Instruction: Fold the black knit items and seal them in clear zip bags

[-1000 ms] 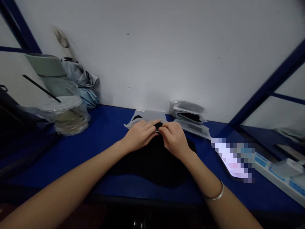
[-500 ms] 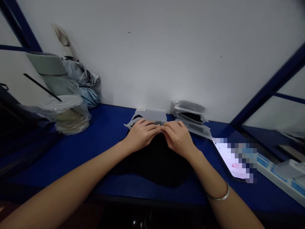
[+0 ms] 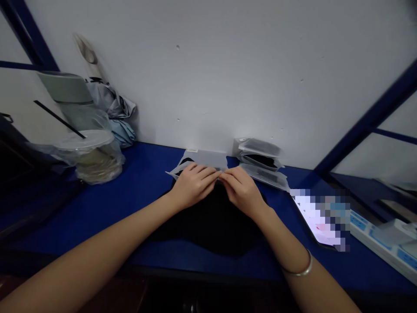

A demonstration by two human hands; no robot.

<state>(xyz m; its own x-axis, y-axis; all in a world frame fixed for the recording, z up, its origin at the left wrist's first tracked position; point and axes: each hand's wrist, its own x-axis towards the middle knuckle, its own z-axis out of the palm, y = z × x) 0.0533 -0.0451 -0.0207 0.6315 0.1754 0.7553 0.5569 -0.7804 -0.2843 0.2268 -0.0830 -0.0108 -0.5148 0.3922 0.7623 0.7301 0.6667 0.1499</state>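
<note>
Side by side at the middle of the desk, my left hand [image 3: 197, 184] and my right hand [image 3: 241, 189] are closed, fingertips nearly meeting in a pinch. They grip the near edge of a frosted plastic bag [image 3: 208, 157], whose far part lies flat toward the wall. A corner of the bag sticks out left of my left hand. Some black material shows inside it. Black cloth [image 3: 215, 226] spreads under my hands and wrists toward the desk's front edge; its folds are too dark to make out. My fingers hide the exact spot being pinched.
More frosted bags [image 3: 260, 152] with dark contents are stacked behind my right hand. A lit phone [image 3: 309, 217] and a power strip [image 3: 374, 234] lie at right. A bagged drink cup [image 3: 97, 161] with a black straw and a folded umbrella [image 3: 122, 130] stand at left. A white wall [image 3: 208, 78] closes the back.
Both hands have stayed almost in place, still pinching the bag's edge. The fingers have shifted very slightly, and the bag's left corner sits a little farther left.
</note>
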